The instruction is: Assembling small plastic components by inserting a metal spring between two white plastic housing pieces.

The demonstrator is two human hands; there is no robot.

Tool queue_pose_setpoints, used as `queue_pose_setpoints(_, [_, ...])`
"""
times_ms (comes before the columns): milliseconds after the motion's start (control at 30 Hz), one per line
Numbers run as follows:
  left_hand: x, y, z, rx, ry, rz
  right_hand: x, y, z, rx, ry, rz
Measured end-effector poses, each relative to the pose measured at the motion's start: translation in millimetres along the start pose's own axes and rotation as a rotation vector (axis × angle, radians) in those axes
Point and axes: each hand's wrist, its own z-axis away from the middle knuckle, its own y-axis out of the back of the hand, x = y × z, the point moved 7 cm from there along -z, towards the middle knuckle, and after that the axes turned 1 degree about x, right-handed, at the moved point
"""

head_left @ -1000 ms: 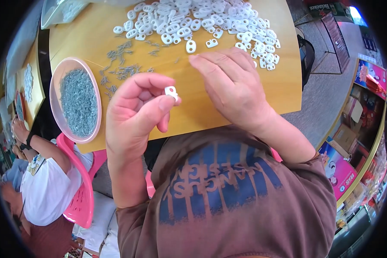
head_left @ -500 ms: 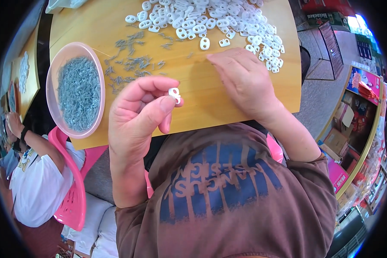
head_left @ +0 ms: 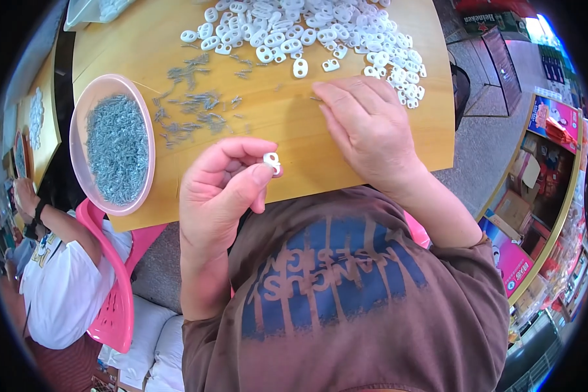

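Between thumb and fingers, my left hand (head_left: 225, 189) pinches a small white plastic cord lock (head_left: 272, 163) with two holes, held above the table's front edge. My right hand (head_left: 372, 124) is low over the wooden table, fingers curled and pressed together. A thin grey end, like that of a small metal spring (head_left: 315, 98), pokes out beside its fingertips. Ahead of that hand lies a big heap of white cord locks (head_left: 287, 26), with two single ones at its near edge. Loose grey springs (head_left: 202, 101) are scattered left of centre, beside a pink bowl (head_left: 151, 140) full of springs.
The wooden table (head_left: 274, 104) ends just before my body. A white tray (head_left: 78, 16) is at the far left corner. Someone in a white shirt (head_left: 65, 287) sits on a pink chair (head_left: 114, 307) to the left. A shelf with boxes (head_left: 532, 196) stands at the right.
My left hand has shifted slightly right and nearer to me, still pinching the cord lock. The right hand stays in nearly the same place; a thin grey end now shows at its fingertips.
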Motion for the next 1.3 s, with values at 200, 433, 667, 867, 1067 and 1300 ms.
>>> queue_pose_setpoints(200, [1,0,5,-0.015,-0.006,-0.008,-7,-7,-3,-0.087,0.066,0.066])
queue_pose_setpoints(433, [1,2,7,-0.016,-0.002,-0.004,-14,-13,-9,-0.171,0.17,0.078])
queue_pose_setpoints(667, [6,4,10,0.004,-0.048,0.055,-5,-9,-8,-0.201,-0.363,-0.69])
queue_pose_setpoints(867, [27,-6,16,0.083,-0.186,-0.069,-33,9,-11,-0.242,-0.351,-1.132])
queue_pose_setpoints(1067, [38,-14,19,0.049,-0.31,-0.133,-37,11,-13,-0.247,-0.303,-1.162])
queue_pose_setpoints(1300, [35,-16,20,0.054,-0.287,-0.131,-39,11,-11,-0.246,-0.307,-1.146])
